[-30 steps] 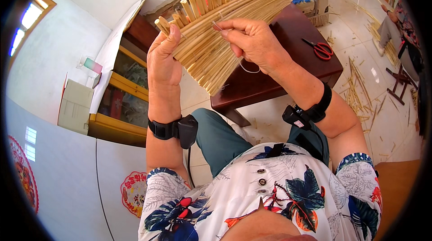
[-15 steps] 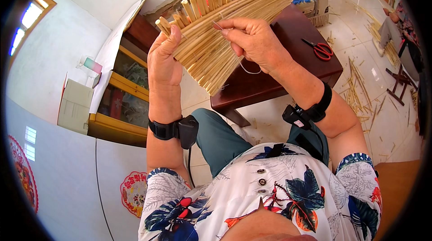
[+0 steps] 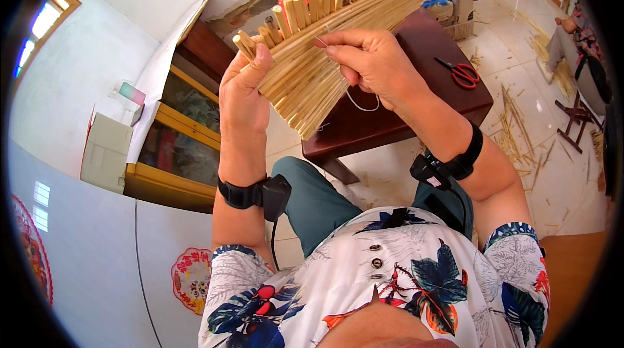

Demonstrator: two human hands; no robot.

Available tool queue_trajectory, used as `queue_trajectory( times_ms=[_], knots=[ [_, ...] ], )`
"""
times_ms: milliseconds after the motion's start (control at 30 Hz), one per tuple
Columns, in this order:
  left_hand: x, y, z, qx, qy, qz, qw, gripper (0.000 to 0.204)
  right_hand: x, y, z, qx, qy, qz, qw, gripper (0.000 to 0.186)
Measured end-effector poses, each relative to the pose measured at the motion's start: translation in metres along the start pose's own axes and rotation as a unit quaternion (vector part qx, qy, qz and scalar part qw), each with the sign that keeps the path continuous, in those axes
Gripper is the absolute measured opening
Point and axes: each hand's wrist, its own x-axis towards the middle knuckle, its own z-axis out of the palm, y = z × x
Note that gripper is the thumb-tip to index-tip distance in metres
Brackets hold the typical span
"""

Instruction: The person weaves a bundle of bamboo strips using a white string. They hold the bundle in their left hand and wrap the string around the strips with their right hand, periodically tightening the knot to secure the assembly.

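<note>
While our right hand [image 3: 377, 65] pinches: thumb and pointing finger are closed on white thread [image 3: 364, 110], right by the mat; we can't tell if they hold a needle too.
Left hand [image 3: 247, 88]: we grip the mat's left end, thumb on top; most fingers hide from us.
Stalk mat [image 3: 305, 84]: we have it up in both hands, partly over the table [image 3: 422, 42].
Stalks done: many already sit side by side like a fan, with thick ends [image 3: 299, 10] poking up along the far edge.
Thread left: some hangs in a loose loop, so we think this stitch isn't tight yet; we can't tell how many more remain.
Scissors [image 3: 454, 67]: we see them lying on the table.
Floor: loose stalks [image 3: 510, 120] lie about.
</note>
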Motion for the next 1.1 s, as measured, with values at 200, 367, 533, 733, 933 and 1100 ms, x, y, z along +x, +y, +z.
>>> queue_trajectory(
  times_ms=[200,367,533,733,933,1100],
  knots=[
    [-0.04,-0.02,0.022,0.052,-0.008,0.002,0.999,0.025,-0.046,0.011,-0.016,0.006,0.004,0.054,0.998,0.026],
    [-0.072,-0.048,0.03,0.13,-0.136,0.017,0.982,0.036,-0.104,0.045,-0.039,0.059,-0.001,0.095,0.994,0.025],
    [-0.093,-0.061,0.028,0.304,-0.17,0.092,0.933,0.046,-0.149,0.069,-0.045,0.056,0.03,0.142,0.988,0.019],
    [-0.097,-0.063,0.028,0.356,-0.196,0.134,0.904,0.048,-0.161,0.072,-0.042,0.073,0.045,0.128,0.988,0.021],
    [-0.095,-0.055,0.024,0.426,-0.238,0.156,0.859,0.057,-0.163,0.076,-0.039,0.08,0.038,0.079,0.993,0.02],
    [-0.095,-0.059,0.023,0.417,-0.249,0.153,0.86,0.06,-0.165,0.082,-0.042,0.062,0.037,0.023,0.997,0.02]
  ],
)
